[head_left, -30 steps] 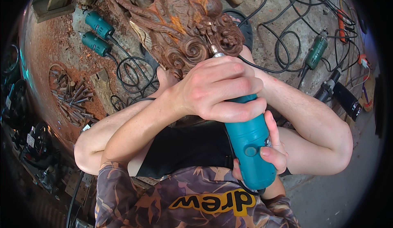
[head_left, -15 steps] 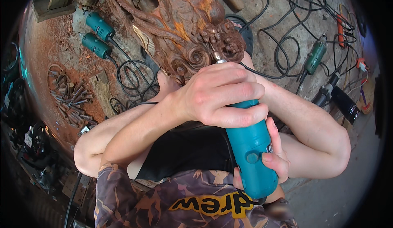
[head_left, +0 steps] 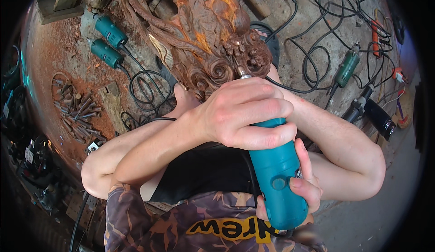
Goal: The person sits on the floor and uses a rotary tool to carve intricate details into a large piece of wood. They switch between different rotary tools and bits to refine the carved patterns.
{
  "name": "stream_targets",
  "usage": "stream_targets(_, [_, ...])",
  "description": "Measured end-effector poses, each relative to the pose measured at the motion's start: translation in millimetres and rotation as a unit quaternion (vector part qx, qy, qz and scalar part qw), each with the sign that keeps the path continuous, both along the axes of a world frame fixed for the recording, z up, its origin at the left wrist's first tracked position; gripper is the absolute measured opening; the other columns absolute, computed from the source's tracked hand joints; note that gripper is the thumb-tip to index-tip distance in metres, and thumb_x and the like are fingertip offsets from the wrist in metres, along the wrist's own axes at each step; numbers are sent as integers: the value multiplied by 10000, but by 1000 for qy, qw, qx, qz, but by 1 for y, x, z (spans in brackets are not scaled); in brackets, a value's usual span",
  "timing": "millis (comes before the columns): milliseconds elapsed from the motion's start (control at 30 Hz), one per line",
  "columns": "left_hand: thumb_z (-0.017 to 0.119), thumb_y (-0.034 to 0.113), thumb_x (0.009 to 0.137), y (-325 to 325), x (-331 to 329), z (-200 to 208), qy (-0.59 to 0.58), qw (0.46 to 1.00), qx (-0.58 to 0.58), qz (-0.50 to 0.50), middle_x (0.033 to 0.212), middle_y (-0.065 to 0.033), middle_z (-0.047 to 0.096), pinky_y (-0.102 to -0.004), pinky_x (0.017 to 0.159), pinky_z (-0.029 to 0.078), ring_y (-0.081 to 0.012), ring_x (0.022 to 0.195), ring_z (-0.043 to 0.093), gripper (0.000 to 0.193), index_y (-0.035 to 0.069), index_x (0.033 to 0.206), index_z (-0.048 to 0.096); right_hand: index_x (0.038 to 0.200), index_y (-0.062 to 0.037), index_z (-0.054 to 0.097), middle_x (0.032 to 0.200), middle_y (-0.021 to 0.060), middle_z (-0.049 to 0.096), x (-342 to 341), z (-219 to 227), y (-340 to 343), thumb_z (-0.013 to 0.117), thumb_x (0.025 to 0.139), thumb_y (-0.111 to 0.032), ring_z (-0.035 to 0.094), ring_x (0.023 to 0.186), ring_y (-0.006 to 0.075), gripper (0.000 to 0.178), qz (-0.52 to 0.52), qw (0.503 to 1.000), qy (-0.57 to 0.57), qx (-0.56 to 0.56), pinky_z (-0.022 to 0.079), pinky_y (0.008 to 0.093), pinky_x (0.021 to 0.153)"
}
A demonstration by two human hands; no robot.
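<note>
- Change: grinder (head_left: 280,168) and wood carving (head_left: 192,43) both slightly lower in view than a second ago; bit (head_left: 243,74) at the same scrollwork, so apparently one patch being worked.
- Left hand (head_left: 251,112): fingers wrapped around grinder's front.
- Right hand (head_left: 309,192): fingers curled around its rear.
- Carving: just beyond the hands.

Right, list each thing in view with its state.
Left hand: closed round the tool's front
Right hand: fingers round the tool's rear
Tool: held, tip at the carving
Carving: scrolls shaped, patchy brown and orange
Left floor tools: lying, unheld
Right floor tool: lying, unheld
Small rods: heaped loosely
</note>
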State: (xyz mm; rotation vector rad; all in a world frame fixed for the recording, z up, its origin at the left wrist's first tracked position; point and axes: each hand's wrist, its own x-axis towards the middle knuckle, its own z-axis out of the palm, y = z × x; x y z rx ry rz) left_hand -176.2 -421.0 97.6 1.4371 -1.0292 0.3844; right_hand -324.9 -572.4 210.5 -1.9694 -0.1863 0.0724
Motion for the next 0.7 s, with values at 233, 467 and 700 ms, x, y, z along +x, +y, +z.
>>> stream_targets(233, [779,161,702,9,-1,4,8,999,31,-37,966,-91,656,-331,610,550,-230,761,650,347,90,1033,704,1325,-55,379,1333,537,463,-1,0,3,749,830,-258,615,1180,595,651,-11,997,-50,-56,608,601,916])
stream_targets(467, [735,191,660,0,-7,6,12,1000,-4,0,925,-70,631,-297,548,497,-198,702,609,292,97,934,694,1363,-100,360,1368,517,447,-9,14,10,748,839,-273,640,1152,561,675,-40,998,3,-42,625,579,893])
stream_targets(700, [726,192,658,1,-9,11,30,999,11,-8,930,-76,631,-297,561,503,-206,727,627,292,88,929,693,1378,-134,367,1420,515,409,-13,14,5,791,832,-309,625,1180,563,713,-38,998,10,-40,615,580,907])
